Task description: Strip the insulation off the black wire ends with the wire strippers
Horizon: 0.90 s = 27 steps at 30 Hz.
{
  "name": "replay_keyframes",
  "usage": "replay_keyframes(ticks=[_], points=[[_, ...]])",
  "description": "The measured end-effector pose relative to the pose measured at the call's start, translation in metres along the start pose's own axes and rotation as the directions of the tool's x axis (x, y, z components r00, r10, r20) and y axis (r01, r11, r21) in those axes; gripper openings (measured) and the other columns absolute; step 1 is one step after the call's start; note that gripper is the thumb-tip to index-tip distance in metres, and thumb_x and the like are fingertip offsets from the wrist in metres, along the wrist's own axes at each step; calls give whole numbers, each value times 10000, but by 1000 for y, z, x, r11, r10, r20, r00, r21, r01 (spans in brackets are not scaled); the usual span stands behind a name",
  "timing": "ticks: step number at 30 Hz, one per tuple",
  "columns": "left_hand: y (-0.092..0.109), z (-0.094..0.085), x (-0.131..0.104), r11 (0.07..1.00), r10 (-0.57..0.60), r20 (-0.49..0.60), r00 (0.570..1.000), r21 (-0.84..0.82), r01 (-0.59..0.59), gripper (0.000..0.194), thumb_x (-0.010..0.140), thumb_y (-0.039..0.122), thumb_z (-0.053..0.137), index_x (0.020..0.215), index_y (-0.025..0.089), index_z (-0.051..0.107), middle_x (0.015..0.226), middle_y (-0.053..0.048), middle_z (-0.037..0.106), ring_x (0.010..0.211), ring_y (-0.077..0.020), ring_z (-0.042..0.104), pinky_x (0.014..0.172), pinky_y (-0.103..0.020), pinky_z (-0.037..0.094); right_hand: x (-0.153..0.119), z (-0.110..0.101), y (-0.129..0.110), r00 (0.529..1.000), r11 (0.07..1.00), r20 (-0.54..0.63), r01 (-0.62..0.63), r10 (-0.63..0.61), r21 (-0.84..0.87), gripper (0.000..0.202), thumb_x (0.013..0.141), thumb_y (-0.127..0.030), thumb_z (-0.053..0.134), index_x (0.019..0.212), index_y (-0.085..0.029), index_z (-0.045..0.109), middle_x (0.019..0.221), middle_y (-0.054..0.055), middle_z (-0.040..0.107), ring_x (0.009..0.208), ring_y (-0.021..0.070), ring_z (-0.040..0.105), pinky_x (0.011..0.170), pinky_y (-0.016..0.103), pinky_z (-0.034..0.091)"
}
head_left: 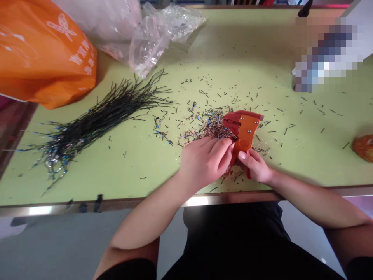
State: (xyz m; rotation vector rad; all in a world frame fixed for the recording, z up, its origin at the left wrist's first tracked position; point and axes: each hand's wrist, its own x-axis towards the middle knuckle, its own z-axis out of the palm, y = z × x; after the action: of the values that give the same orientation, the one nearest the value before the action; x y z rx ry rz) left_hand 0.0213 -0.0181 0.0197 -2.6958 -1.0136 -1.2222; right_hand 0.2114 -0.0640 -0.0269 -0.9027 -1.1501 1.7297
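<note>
A red and orange wire stripper (247,130) stands over the table, its head pointing up and left. Wrapped around its handles is my right hand (258,165), with the thumb on the near side. My left hand (205,159) is closed right beside the tool's jaws, fingers bent; whatever it pinches is hidden behind the fingers. Beneath and behind both hands lies a heap of copper strands and black insulation scraps (214,126) with some blue bits. Off to the left rests a bundle of thin black wires (101,116), with blue and silvery ends toward the near left.
An orange bag (49,54) fills the far left corner, beside crumpled clear plastic bags (154,39). Short black offcuts are scattered over the green table (163,175). A blurred-out object (323,58) leans at the far right, and a round orange-brown item (364,147) sits at the right edge.
</note>
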Motion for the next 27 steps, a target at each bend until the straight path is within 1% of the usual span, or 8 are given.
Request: replay_keyframes(ticks=[4, 10, 14, 18, 20, 23, 25, 27], points=[[1, 0, 1, 1000, 10, -33, 999, -3, -10, 78, 1013, 188, 602, 948, 196, 645, 671, 31, 699, 561, -123, 584, 520, -306, 381, 0, 1, -2, 1000, 999, -16, -11, 12, 46, 486, 958, -725, 641, 871, -249, 676, 751, 32, 678, 778, 241, 709, 711, 381, 613], [1, 0, 3, 1000, 15, -51, 999, -3, -15, 92, 1005, 177, 607, 926, 186, 654, 655, 30, 690, 544, -127, 573, 516, -305, 387, -1, -2, 5, 1000, 999, 10, 19, -19, 44, 459, 1006, -683, 598, 930, -240, 691, 785, 33, 697, 807, 242, 732, 704, 374, 616], [3, -1, 3, 1000, 12, -44, 999, -10, -13, 97, 999, 176, 617, 912, 178, 660, 648, 29, 685, 539, -130, 565, 513, -303, 387, -2, 0, 1, 999, 1000, -39, 6, -6, -4, 472, 981, -714, 613, 892, -258, 698, 731, 27, 688, 717, 233, 702, 677, 382, 617], [3, -1, 3, 1000, 16, -40, 999, -18, -17, 64, 989, 172, 636, 933, 170, 667, 664, 28, 696, 549, -133, 577, 518, -301, 394, 0, 3, -6, 998, 997, -13, 57, -58, -58, 574, 1028, -689, 550, 735, -213, 685, 644, 36, 669, 618, 195, 652, 644, 348, 578], [3, -1, 2, 999, 12, -40, 999, -29, -13, 52, 988, 165, 634, 947, 171, 665, 677, 24, 705, 559, -134, 592, 526, -296, 396, 1, 4, -6, 998, 996, -7, 67, -68, -56, 613, 1041, -679, 529, 681, -200, 656, 587, 29, 638, 557, 171, 617, 586, 313, 538], [2, 0, 2, 999, -2, -49, 999, -50, 0, 61, 995, 164, 619, 954, 179, 661, 670, 21, 698, 566, -136, 601, 537, -290, 398, 1, 3, -3, 999, 998, -14, 43, -44, -33, 639, 1015, -720, 533, 641, -207, 604, 507, -1, 557, 455, 144, 530, 488, 284, 468], [1, 0, 2, 996, -24, -52, 998, -84, 19, 70, 1002, 164, 610, 959, 188, 661, 667, 23, 693, 568, -132, 599, 548, -285, 405, 1, 1, -1, 999, 1000, -19, 31, -31, -3, 608, 1006, -719, 550, 678, -211, 615, 548, 8, 578, 478, 158, 554, 507, 298, 497], [0, -2, 3, 988, -66, -38, 997, -143, 59, 77, 1007, 163, 607, 963, 195, 661, 682, 25, 700, 569, -122, 596, 558, -276, 414, 2, -3, -3, 1000, 997, 6, 18, -19, 72, 545, 1005, -705, 562, 804, -208, 659, 657, 32, 644, 591, 198, 644, 591, 333, 567]])
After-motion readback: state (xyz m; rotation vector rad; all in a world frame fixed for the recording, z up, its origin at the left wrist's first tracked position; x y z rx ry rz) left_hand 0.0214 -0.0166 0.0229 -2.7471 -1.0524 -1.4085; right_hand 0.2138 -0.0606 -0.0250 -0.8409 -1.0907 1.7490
